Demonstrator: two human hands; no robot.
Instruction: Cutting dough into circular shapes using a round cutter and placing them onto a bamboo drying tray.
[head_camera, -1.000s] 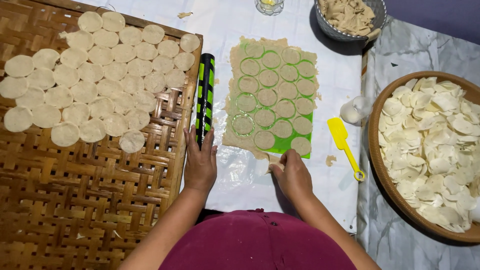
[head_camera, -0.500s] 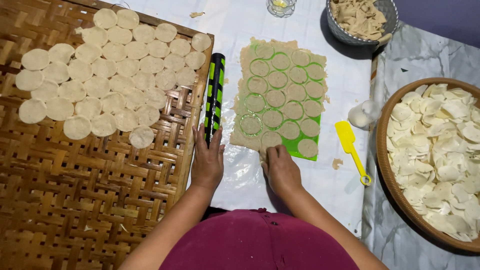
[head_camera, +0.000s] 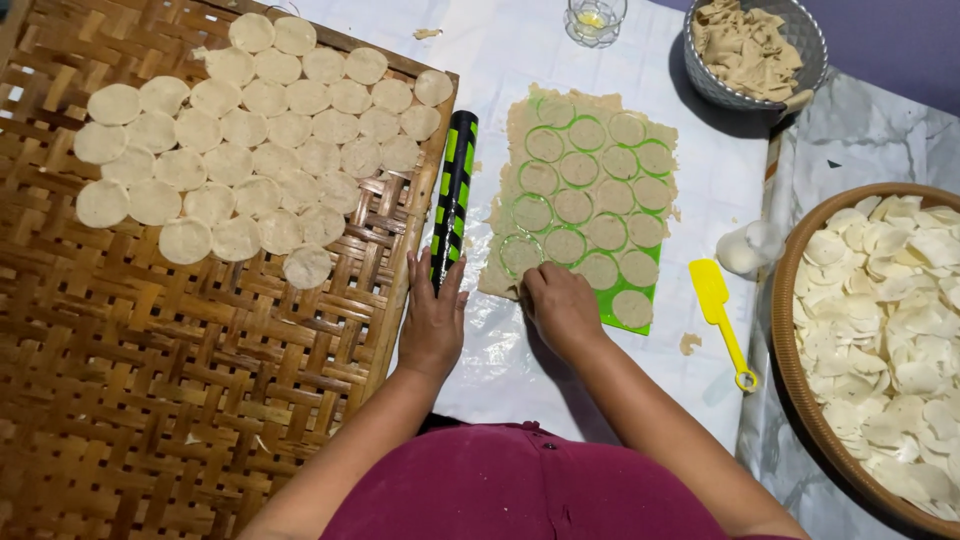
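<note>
Far left: large square woven bamboo tray (head_camera: 180, 380), brown, its upper part covered with rows of pale round dough discs (head_camera: 250, 140) lying flat, edges touching.

Just right of the tray's edge: black-and-green cylindrical rolling pin (head_camera: 453, 195), lying lengthwise on the white plastic table cover (head_camera: 510, 340). Left hand (head_camera: 432, 320) rests flat, fingers spread and relaxed, fingertips touching the pin's near end; not gripping it.

Centre: green rectangular cutting mat (head_camera: 610, 312) carrying a thin beige sheet of rolled dough (head_camera: 585, 190) scored with rows of circles. Right hand (head_camera: 562, 305) sits at the sheet's near edge, fingers curled down onto the dough; whether it pinches a piece, cannot tell.

Right of the mat: small yellow plastic scraper (head_camera: 722, 318), flat, apart from the mat. Near it, a crumpled clear plastic bag (head_camera: 748, 248).

Top: small clear glass (head_camera: 595, 20); grey metal bowl (head_camera: 800, 70) holding dough scraps.

Far right: round brown wooden bowl (head_camera: 790, 340) heaped with pale discs.
</note>
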